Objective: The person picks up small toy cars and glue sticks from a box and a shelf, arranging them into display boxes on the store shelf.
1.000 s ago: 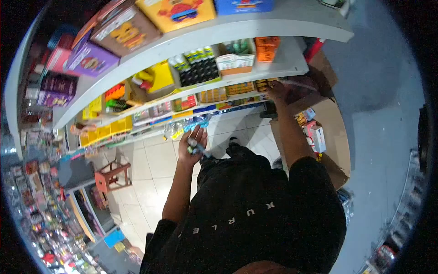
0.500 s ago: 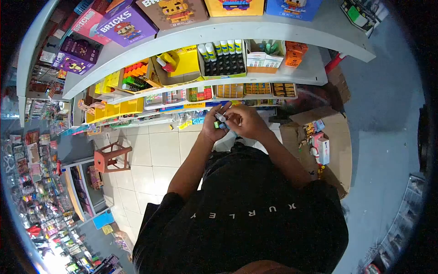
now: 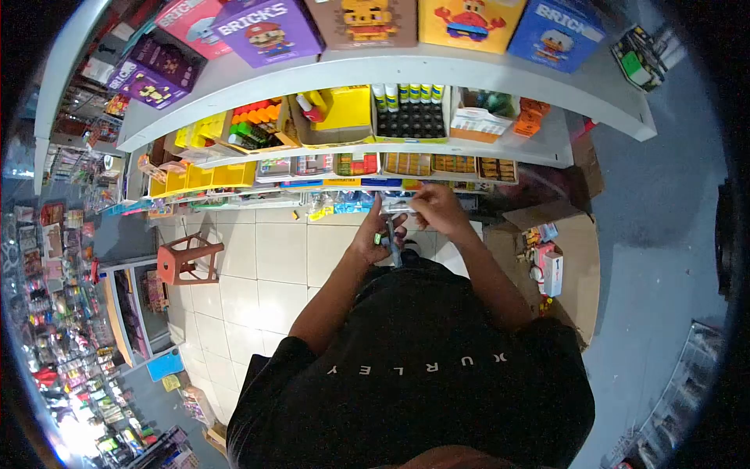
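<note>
1. Small stick-like items, one with a green tip, sit at the centre of the head view, bunched in the left hand. What they are is too small to tell.
2. Left hand: fingers curled shut around the bunch, which points partly downward toward the black shirt.
3. Right hand: just right of and slightly above the left hand, fingertips pinched on a pale, thin item that reaches left, above the bunch. Whether that item belongs to the bunch cannot be told.
4. Both hands are close together, in front of the lowest shelf edge, above the white tiled floor.
5. Shelving unit, upper half of the frame:
   - Top shelf: a row of boxed brick sets, including a purple box, a yellow box and a blue box.
   - Middle shelf: a black tray with white-capped tubes at upper centre; left of it a yellow carton; left again, orange and green markers.
   - Lower shelves: small flat packs in rows, directly above the hands.
6. Red plastic stool: on the floor, left of centre, well apart from the hands.
7. Open cardboard box: right of centre on the floor, with small packs on it.
8. Left edge of the frame: crowded display racks with goods too small to identify.
</note>
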`<state>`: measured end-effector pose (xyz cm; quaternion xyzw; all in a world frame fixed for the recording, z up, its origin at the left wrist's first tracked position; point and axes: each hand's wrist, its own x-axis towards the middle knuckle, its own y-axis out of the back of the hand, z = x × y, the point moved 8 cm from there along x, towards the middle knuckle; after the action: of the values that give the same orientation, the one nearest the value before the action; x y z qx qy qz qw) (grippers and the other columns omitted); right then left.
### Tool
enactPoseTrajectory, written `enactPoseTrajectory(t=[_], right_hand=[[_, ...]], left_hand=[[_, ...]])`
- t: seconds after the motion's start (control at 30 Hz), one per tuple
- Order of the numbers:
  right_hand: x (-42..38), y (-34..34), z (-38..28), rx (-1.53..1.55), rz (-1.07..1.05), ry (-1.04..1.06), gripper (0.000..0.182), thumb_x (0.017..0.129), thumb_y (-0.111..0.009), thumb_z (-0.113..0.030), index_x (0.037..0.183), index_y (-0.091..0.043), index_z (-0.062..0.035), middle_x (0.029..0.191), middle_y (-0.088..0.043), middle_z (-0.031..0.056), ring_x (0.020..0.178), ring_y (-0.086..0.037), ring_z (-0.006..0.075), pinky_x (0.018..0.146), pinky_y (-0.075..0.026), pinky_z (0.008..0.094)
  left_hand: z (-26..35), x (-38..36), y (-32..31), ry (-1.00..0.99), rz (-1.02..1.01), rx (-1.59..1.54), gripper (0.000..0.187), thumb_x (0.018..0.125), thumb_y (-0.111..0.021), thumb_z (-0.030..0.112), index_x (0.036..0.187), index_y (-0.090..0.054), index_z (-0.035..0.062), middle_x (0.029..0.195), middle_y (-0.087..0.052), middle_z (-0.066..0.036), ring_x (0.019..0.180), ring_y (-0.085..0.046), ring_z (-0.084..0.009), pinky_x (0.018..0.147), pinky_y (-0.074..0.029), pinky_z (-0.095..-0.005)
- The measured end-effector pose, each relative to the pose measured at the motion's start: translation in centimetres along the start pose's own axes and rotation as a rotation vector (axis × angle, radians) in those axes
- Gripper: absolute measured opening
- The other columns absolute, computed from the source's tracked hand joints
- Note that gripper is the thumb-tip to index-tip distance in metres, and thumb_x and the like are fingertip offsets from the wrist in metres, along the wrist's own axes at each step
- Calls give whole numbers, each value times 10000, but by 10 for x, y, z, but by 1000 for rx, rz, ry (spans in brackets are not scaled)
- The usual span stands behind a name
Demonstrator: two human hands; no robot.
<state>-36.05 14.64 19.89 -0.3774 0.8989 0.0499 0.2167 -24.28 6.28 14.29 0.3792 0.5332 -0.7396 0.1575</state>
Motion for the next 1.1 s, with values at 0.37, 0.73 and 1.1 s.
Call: enactPoseTrajectory(t=[0.37, 0.73, 1.1], right_hand=[[2, -65, -39, 348, -165, 107, 637, 829, -629, -4, 1390, -357, -133, 942, -630, 131, 730, -667, 221, 628, -586, 349], [53, -177, -214, -366, -14, 775, 298, 901, -661, -97, 1172, -631, 24, 890, -641, 37, 752, -598, 50, 623, -496, 201], [95, -246, -249, -882, 138, 721, 225, 803, -729, -145, 943, -649, 11, 875, -689, 179, 798, -684, 285, 742, -536, 392]], left_hand=[[13, -48, 54, 44, -75, -175, 394, 913, -601, 426, 1198, -549, 159, 743, -527, 16, 512, -440, -101, 498, -381, -258], [89, -109, 103, -112, -150, -220, 278, 895, -635, 368, 1087, -630, 167, 679, -553, 22, 495, -406, -84, 502, -360, -242], [126, -126, 163, -60, -344, -301, 264, 937, -562, 378, 1075, -639, 165, 690, -594, 4, 496, -462, -96, 506, -374, -256]])
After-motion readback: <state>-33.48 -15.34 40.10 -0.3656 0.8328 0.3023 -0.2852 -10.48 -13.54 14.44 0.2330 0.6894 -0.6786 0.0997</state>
